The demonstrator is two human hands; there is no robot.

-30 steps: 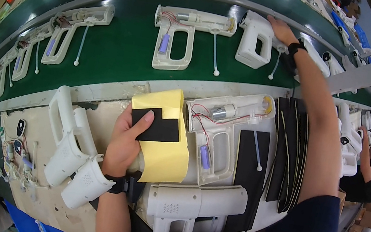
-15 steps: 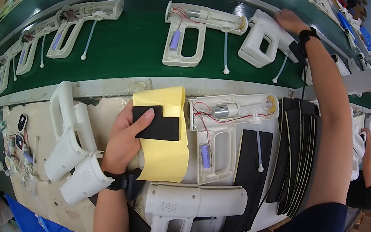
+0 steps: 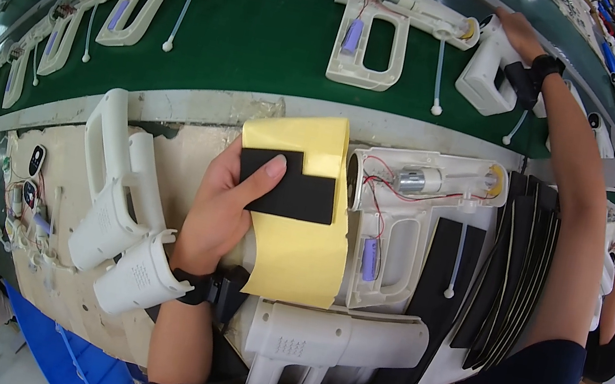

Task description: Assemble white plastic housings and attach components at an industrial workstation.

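My left hand grips a curled sheet of yellow backing paper with a black foam piece on it; my thumb presses on the foam. At the far right, my right hand is closed around the top of a white gun-shaped housing on the green conveyor. Its fingertips are partly hidden. Beside the yellow paper, an open white housing half on the bench shows a motor, red wires and a purple cell. A closed white housing lies nearest me.
Several open housings, one of them near my right hand, lie along the green conveyor. Black foam strips are stacked at the right. White shells and small wired parts lie at the left. Other people work at both sides.
The view has shifted, so the bench things appear farther right and the conveyor things farther right and up. My right hand stays at the white housing; my left still holds the paper and foam.
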